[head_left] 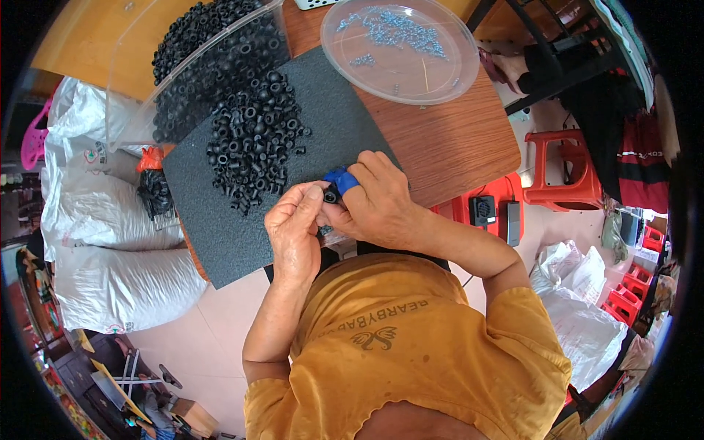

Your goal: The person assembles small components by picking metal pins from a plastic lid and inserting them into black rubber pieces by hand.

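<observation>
My left hand and my right hand meet just beyond my waist, over the near edge of the dark mat. Between their fingertips is a small black ring-ended part, mostly covered by the fingers. Both hands are closed in a pinch on it. Blue wrapping covers a finger of my right hand. Farther left on the mat lies a loose heap of similar black parts. Whether anything else is in my fingers is hidden.
A clear bin full of black parts leans at the far left. At the back right, a round clear tray holds tiny bluish pieces on the wooden table. White sacks stand left; red stools stand right.
</observation>
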